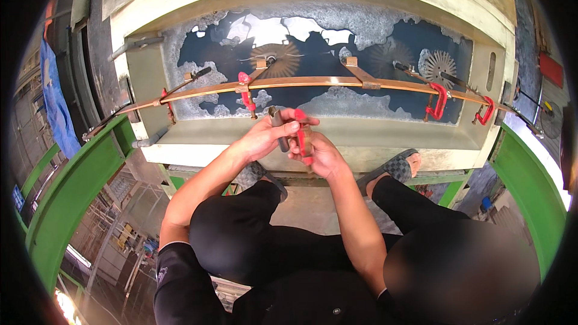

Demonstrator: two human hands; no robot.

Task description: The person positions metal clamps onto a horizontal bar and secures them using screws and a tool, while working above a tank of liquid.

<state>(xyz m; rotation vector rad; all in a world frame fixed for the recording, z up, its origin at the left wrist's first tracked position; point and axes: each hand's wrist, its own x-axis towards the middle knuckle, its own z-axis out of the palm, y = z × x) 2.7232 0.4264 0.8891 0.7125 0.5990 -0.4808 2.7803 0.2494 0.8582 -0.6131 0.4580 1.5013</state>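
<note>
My left hand (260,137) is closed around a short dark grey tube (279,127), with its thumb and fingertips reaching across to the red C-clamp (303,144). My right hand (325,155) grips that clamp from the other side, its fingers curled and slightly blurred. Both hands meet in front of a long copper bar (307,82) that spans a pale tank (313,126). More red clamps sit on the bar: one (246,96) just beyond my left hand, another (437,101) and a further one (483,110) to the right.
Dark liquid (319,63) with white foam fills the tank. A slotted round disc (439,67) and another disc (282,59) hang partly in it from brackets. Green beams (78,180) flank both sides. My sandalled feet (394,168) rest by the tank's near edge.
</note>
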